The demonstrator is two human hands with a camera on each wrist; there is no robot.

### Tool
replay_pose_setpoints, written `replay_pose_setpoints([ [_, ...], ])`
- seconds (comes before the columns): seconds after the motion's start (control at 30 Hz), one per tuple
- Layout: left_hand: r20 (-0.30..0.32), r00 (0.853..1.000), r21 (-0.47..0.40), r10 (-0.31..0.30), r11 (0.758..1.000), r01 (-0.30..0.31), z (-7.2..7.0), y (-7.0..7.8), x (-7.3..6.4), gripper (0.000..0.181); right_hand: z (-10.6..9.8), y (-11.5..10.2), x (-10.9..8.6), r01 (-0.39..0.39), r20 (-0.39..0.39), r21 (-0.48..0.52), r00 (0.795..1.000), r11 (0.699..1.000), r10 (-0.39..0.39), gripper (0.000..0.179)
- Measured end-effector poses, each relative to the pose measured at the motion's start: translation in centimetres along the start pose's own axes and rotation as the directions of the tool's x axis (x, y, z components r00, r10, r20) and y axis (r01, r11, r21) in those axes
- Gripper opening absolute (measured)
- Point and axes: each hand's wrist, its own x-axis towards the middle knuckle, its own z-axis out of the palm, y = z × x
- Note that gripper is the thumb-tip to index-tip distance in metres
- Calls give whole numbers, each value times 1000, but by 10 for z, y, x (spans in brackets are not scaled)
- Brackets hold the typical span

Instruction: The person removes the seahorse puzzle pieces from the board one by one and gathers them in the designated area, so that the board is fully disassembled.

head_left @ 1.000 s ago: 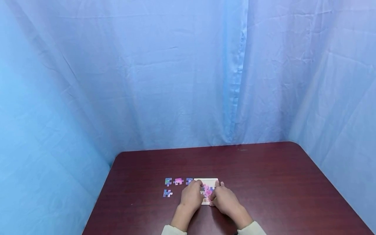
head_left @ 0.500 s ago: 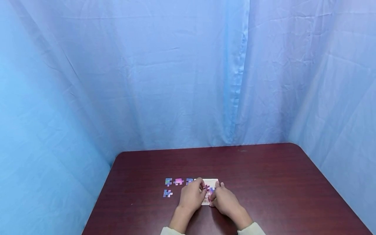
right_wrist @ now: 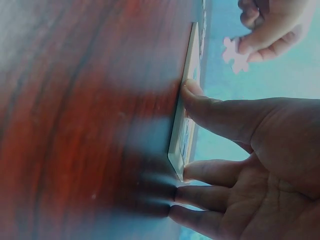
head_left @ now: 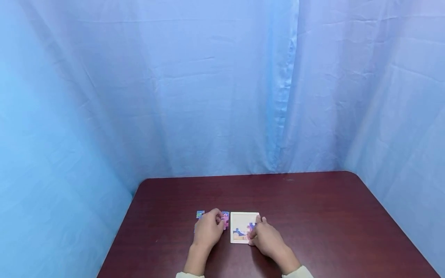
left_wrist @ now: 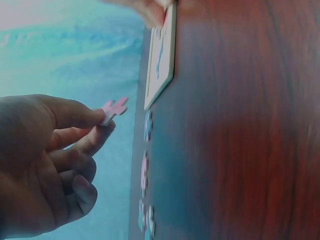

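Between thumb and index finger, my left hand pinches a pink jigsaw piece, raised above the table left of a square, light-coloured puzzle tray. My right hand holds the tray by its right side. Its thumb rests at the near edge, and other fingers touch the far right part, as the right wrist view shows. Inside the tray, blue and pinkish pieces fill the lower part and right side, partly covered by the right fingers. The upper left shows the bare base.
Several loose jigsaw pieces lie left of the tray, including a blue-green one and a pink one. My left hand hides some of them in the head view. Blue curtains surround the dark red table.
My left hand has moved left from over the tray, carrying the pink jigsaw piece out of it and uncovering the tray's left half. My right hand stays at the tray's right side.
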Motion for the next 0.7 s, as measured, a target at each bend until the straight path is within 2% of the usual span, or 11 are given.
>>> replay_pose_setpoints([
  [0.13, 10, 998, 60, -63, 996, 62, -9, -9, -1, 7, 0, 0, 0, -4, 1, -6, 1000, 1000, 4, 8],
  [0.27, 2, 991, 138, -134, 982, 132, -15, -17, -2, 7, -2, 0, 0, 5, -1, -5, 1000, 1000, -5, 8],
  [0.37, -4, 986, 153, -166, 974, 165, -17, -20, -3, 6, -3, 0, 0, 7, -1, -1, 1000, 1000, -7, 9],
  [0.53, -19, 986, 165, -164, 972, 165, -16, -21, -3, 7, -2, 0, -1, 9, -5, 8, 1000, 1000, -9, 9],
  [0.7, -26, 990, 172, -139, 975, 142, -11, -15, -4, 23, -1, 2, -1, 22, -5, 18, 1000, 1000, -22, 8],
])
